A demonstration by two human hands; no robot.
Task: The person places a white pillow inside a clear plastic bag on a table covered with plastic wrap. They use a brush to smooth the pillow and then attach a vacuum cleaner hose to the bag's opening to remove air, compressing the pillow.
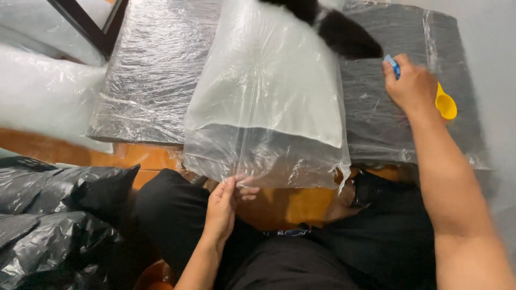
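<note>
Left hand [224, 207]: low centre of the view, fingers drawn together and pinching the open bottom edge of the clear plastic bag [269, 91]; thumb and fingertips meet on the film just below the bag's lower hem.

Clear plastic bag: lies flat and lengthwise on the dark slab, running from the top of the view down toward the person; holds a white, pillow-like sheet that fills its upper and middle part; the lowest stretch is slack film, overhanging the slab's near edge; the bag sits directly above and ahead of the left hand, and just left of the right hand.

Right hand [411, 86]: upper right, resting on the slab well apart from the left hand; closed around a small tool with a blue tip and a yellow rounded end [445, 103]; blue end shows above the knuckles, yellow end juts out to the right.

Dark slab wrapped in clear film [150, 70]: broad, flat, under the bag; wrinkled wrap.

Black plastic sacks [54, 215]: heaped at lower left.

Black furry object [344, 32]: at the bag's top right; kind unclear.

Orange-brown floor [150, 158]: shows beneath the slab's near edge.
</note>
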